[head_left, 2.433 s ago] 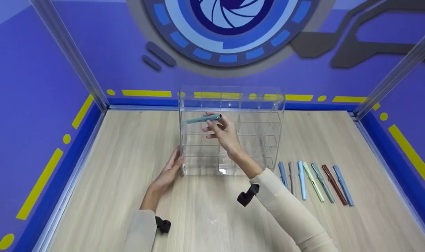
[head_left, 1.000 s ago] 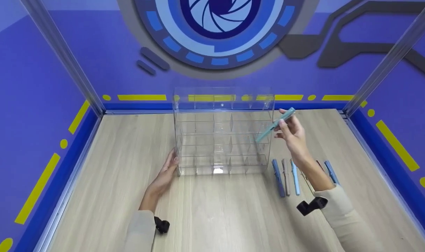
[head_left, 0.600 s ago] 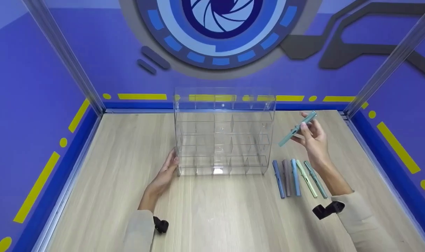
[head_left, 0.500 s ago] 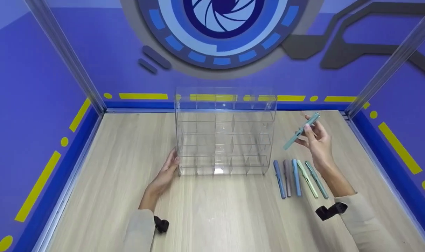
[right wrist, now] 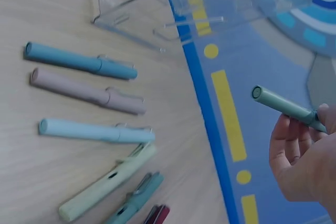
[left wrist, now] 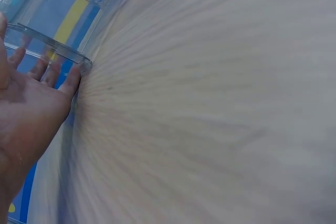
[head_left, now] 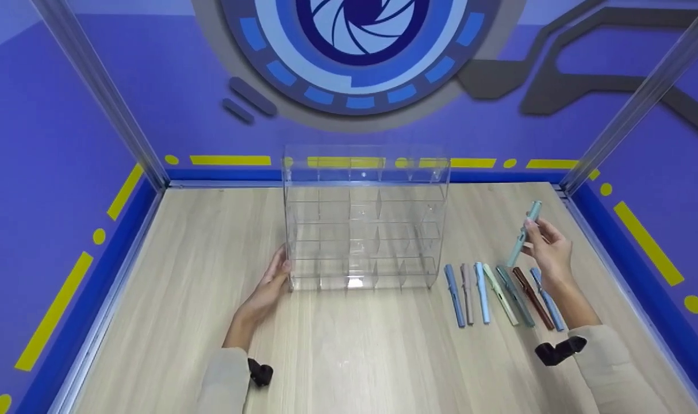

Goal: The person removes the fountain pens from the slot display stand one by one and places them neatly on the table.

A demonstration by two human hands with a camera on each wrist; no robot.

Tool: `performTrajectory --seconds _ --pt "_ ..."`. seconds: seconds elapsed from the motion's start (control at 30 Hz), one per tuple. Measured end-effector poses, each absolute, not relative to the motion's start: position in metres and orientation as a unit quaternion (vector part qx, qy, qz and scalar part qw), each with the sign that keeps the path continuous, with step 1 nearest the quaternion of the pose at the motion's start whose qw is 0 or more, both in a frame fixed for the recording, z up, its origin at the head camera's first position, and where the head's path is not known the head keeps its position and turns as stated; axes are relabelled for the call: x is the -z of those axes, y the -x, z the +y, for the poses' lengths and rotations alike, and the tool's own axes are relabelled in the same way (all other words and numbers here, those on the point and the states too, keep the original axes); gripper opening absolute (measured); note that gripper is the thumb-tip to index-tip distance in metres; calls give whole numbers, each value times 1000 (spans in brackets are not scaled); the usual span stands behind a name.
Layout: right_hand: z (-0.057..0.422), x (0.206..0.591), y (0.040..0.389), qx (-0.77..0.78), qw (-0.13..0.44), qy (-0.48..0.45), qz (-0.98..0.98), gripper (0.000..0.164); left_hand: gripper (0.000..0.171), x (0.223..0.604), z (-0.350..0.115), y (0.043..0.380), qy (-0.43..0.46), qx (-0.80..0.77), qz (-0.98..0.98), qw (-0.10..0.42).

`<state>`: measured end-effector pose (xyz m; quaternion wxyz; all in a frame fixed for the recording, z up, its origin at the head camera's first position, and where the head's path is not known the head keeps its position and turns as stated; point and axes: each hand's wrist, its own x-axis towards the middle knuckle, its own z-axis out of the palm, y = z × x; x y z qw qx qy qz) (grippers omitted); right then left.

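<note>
My right hand (head_left: 550, 259) pinches a teal fountain pen (head_left: 521, 238) between thumb and fingers, above the far end of a row of pens. In the right wrist view the barrel end of that fountain pen (right wrist: 283, 104) points away from the fingers. At the left side of a clear acrylic compartment box (head_left: 360, 230), my left hand (head_left: 268, 282) rests with fingers extended. The left wrist view shows those fingertips (left wrist: 71, 80) against the box's side near its lower corner. No pens show in the box's compartments.
Several capped pens lie side by side right of the box: a blue pen (head_left: 455, 296), a mauve pen (head_left: 468, 293), a light blue pen (head_left: 482, 293), a pale green pen (head_left: 500, 294), a dark green pen (head_left: 516, 296), a brown pen (head_left: 533, 299) and another blue pen (head_left: 548, 300). Purple-blue walls enclose the wooden table (head_left: 349, 356).
From in front of the box, my right hand has carried the teal fountain pen rightward to above the row, turning it more upright. My left hand stays at the box.
</note>
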<state>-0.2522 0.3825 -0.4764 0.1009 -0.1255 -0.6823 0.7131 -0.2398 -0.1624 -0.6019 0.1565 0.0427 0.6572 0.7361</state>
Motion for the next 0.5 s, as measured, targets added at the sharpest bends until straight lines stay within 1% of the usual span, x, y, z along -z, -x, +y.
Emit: performTrajectory --seconds 0.13,0.23,0.37,0.5 --pt "400 484 248 -742 82 151 -648 8 73 602 -161 239 -43 -738 656 153" --pt "412 488 245 -757 68 166 -628 8 71 601 -160 238 -39 -739 655 151" --pt "427 492 239 -759 47 174 -626 15 66 601 -159 238 -45 -733 662 151" --pt "440 495 234 -755 37 182 -629 20 67 602 -159 238 -47 -729 666 150"
